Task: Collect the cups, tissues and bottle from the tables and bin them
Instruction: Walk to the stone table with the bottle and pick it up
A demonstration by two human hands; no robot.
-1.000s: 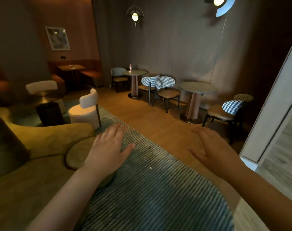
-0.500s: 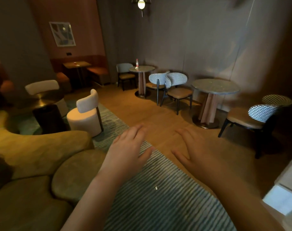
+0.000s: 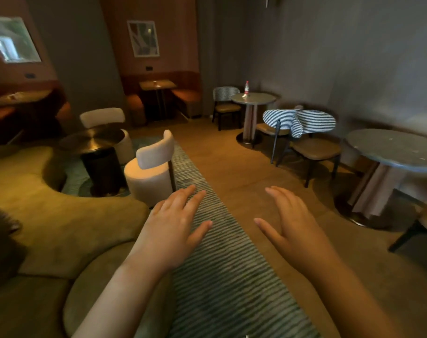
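Head view: both hands hang empty in the lower middle of the frame, the left hand (image 3: 173,225) and right hand (image 3: 293,223) flat, fingers straight, touching nothing. The bottle (image 3: 246,87) stands upright on the far round table (image 3: 261,98) in the upper middle, well apart from the hands, with a small white crumple, likely a tissue (image 3: 244,95), just beside its base. The bottle looks slim, with red at the top; probably light, smooth plastic, a little squashy, so a wrap round its middle should serve. The tissue would be soft and near weightless, best pinched. The tabletop looks like polished stone on a pedestal; striped-fabric chairs (image 3: 314,123) stand by it; a ribbed rug (image 3: 227,276) runs beneath the hands
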